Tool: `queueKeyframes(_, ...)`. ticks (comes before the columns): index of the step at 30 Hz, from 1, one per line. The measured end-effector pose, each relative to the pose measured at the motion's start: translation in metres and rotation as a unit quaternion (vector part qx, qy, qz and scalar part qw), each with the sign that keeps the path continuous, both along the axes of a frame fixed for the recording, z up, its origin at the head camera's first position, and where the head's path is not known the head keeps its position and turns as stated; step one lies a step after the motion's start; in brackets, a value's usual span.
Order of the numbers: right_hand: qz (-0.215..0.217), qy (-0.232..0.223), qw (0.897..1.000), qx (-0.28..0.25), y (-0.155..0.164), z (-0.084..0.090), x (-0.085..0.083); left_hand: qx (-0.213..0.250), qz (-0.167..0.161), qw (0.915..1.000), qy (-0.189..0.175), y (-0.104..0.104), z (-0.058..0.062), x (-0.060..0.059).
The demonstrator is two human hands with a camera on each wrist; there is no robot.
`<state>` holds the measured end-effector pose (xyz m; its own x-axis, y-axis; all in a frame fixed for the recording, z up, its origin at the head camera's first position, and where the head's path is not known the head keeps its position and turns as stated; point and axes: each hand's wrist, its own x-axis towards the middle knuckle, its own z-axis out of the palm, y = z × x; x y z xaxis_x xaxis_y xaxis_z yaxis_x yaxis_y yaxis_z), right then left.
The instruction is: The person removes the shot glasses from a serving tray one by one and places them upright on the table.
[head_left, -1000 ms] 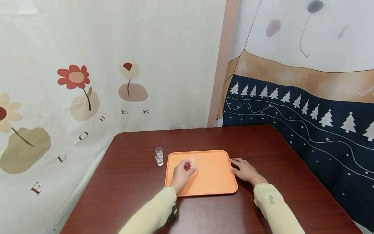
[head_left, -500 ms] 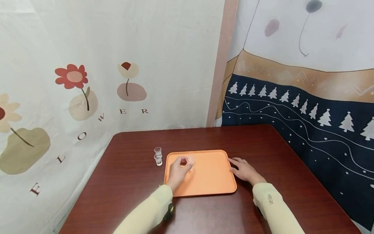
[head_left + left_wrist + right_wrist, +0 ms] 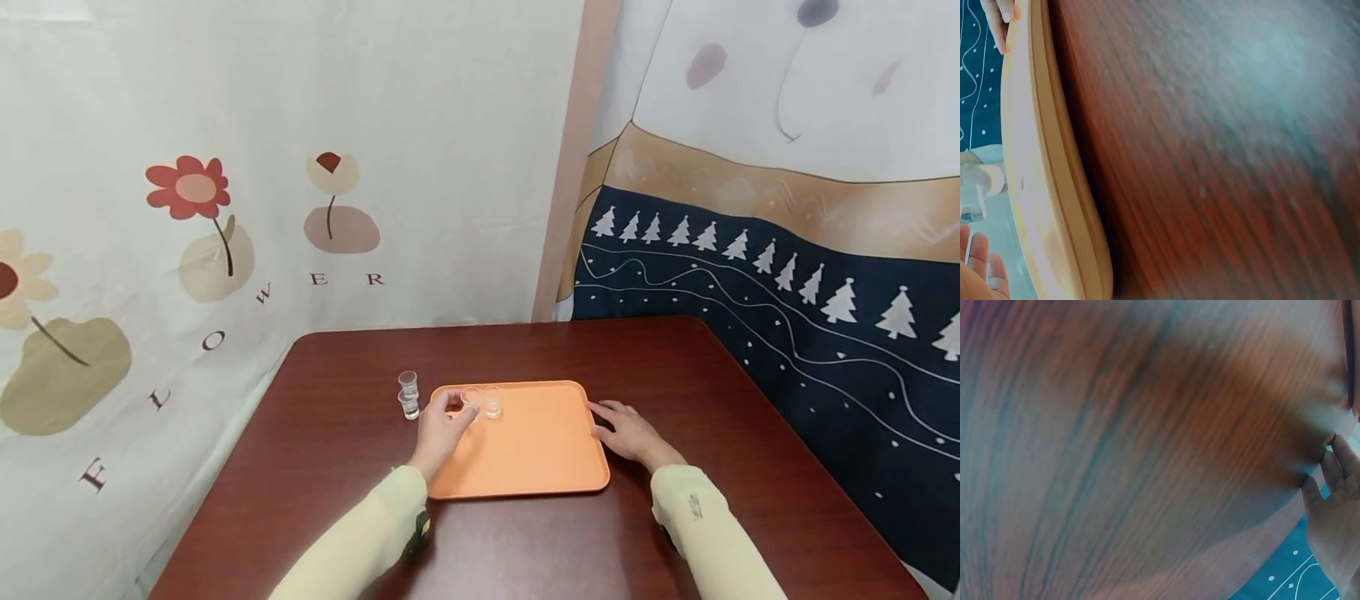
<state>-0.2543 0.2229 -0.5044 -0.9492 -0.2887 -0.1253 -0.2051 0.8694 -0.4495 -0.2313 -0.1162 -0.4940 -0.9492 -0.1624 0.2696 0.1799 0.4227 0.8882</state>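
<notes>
The left hand (image 3: 438, 427) has carried its small clear cup (image 3: 470, 398) to the orange tray's (image 3: 540, 467) far-left corner — fingers pinching it beside another cup (image 3: 492, 402). Two cups (image 3: 408, 394) wait off-tray. The right hand (image 3: 628, 433) lies flat, steadying the edge.

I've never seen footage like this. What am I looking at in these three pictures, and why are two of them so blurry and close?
No machine here: a person works with bare hands, wearing three cameras. The wide picture comes from the head; the blurry ones from each wrist, close to the table. The left hand holds a small clear cup at the far edge of an orange tray, beside another cup. Two more cups stand off the tray. The right hand rests flat at the tray's right edge.
</notes>
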Motion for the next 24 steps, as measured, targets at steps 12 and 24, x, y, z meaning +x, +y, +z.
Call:
queueKeyframes(12,0.0,0.008,1.0,0.0,0.0,-0.002,0.001,0.006,0.016,0.9998,-0.007,-0.022,0.003,0.005)
queueKeyframes(24,0.002,0.01,1.0,-0.003,0.0,-0.002,0.001,-0.009,0.06,0.9981,-0.011,-0.061,0.001,0.019)
